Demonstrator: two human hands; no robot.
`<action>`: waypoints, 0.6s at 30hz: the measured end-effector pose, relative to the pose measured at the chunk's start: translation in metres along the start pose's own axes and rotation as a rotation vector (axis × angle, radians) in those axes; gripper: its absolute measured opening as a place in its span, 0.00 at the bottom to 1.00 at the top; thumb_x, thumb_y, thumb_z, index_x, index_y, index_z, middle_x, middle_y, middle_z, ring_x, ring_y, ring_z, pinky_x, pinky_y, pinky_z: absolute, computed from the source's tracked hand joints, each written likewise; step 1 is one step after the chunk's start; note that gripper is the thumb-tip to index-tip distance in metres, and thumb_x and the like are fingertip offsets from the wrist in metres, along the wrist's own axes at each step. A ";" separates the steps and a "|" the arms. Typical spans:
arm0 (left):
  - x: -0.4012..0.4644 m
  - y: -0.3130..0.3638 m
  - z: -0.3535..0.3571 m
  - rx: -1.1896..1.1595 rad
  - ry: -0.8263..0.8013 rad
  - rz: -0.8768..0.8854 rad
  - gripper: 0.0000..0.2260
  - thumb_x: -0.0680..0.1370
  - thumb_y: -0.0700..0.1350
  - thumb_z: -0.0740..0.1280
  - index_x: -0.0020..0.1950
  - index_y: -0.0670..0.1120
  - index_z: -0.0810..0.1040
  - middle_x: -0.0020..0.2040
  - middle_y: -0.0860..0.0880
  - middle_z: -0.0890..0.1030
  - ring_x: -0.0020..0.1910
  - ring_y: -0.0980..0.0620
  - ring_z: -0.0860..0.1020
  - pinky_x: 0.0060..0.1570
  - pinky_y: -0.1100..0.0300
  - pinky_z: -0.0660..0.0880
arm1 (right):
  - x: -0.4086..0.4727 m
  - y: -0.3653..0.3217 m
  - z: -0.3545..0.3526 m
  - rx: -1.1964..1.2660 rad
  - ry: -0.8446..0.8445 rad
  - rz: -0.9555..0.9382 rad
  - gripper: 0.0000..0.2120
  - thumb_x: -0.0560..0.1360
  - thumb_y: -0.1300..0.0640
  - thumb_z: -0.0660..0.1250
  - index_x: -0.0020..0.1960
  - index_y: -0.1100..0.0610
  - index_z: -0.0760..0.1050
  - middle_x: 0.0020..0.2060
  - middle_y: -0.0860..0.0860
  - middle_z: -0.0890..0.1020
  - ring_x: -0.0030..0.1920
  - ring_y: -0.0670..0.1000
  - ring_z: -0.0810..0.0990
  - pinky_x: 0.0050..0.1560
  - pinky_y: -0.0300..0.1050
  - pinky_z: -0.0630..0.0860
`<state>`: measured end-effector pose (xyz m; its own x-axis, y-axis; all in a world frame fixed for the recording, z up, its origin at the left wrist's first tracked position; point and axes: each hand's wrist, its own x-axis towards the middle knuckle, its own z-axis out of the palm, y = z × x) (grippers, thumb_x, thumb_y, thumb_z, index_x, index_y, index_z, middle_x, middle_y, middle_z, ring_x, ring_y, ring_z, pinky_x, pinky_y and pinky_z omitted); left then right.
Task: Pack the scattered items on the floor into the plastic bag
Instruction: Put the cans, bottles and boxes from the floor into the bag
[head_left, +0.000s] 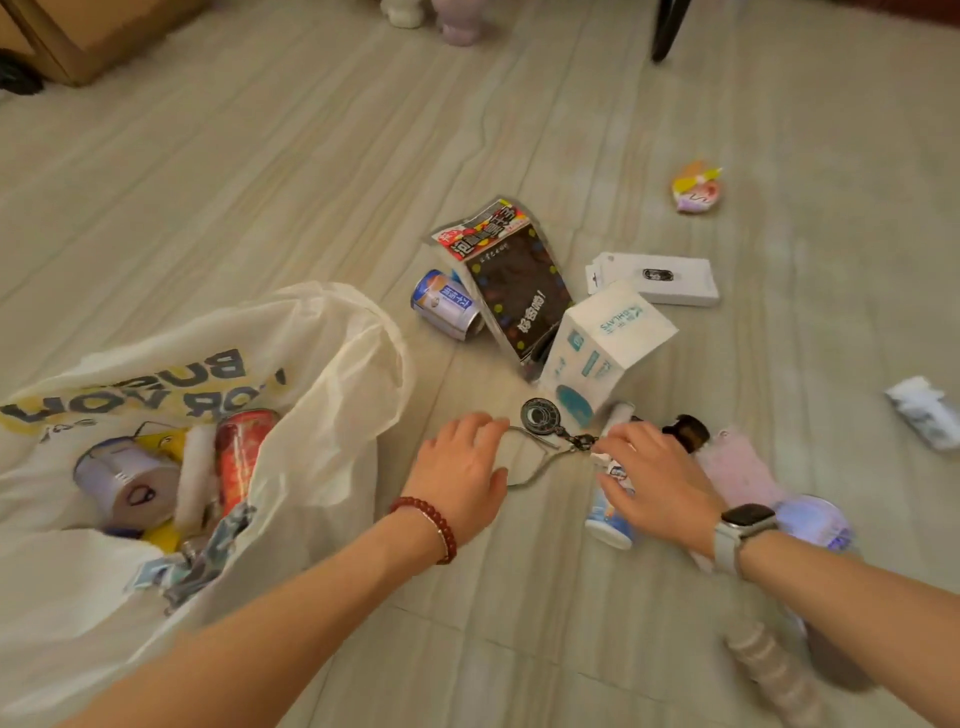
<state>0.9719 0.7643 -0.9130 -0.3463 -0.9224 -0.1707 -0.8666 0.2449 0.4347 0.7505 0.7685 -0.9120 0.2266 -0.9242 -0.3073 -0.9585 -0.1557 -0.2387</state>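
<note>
My left hand (462, 467) and right hand (657, 480) spread relaxed fingers over the dark round-pendant keychain (543, 418) on the pale wood-grain floor (260, 182); the white plastic bag (311, 415) gapes left, holding cans.

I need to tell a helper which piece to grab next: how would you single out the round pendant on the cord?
Start at the white plastic bag on the left, then move right to the spot between the left hand and right hand. The pendant lies there below the white carton: a dark flat disc with ring patterns, the only thing on a thin cord.
</note>
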 end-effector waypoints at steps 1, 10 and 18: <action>0.007 0.008 0.014 0.040 -0.074 -0.001 0.24 0.77 0.46 0.58 0.72 0.49 0.56 0.72 0.47 0.60 0.70 0.46 0.60 0.65 0.50 0.62 | -0.005 0.011 0.002 -0.016 -0.026 0.011 0.29 0.68 0.40 0.53 0.59 0.56 0.75 0.57 0.55 0.77 0.59 0.59 0.75 0.56 0.51 0.72; 0.053 0.014 0.084 0.309 -0.289 0.000 0.32 0.76 0.55 0.59 0.74 0.49 0.47 0.76 0.48 0.48 0.75 0.43 0.46 0.70 0.41 0.48 | -0.004 0.020 0.028 -0.161 -0.228 -0.035 0.34 0.71 0.39 0.62 0.71 0.51 0.57 0.75 0.54 0.48 0.75 0.61 0.39 0.73 0.55 0.47; 0.037 -0.004 0.075 0.349 -0.048 0.114 0.23 0.50 0.53 0.76 0.43 0.49 0.80 0.40 0.49 0.80 0.37 0.46 0.80 0.30 0.55 0.76 | -0.006 0.020 0.025 -0.050 -0.212 -0.049 0.28 0.70 0.41 0.64 0.65 0.52 0.65 0.68 0.53 0.59 0.72 0.60 0.47 0.72 0.55 0.58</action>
<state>0.9355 0.7518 -0.9872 -0.4571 -0.8703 -0.1834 -0.8889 0.4401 0.1272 0.7344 0.7793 -0.9379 0.2995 -0.8221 -0.4841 -0.9516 -0.2206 -0.2141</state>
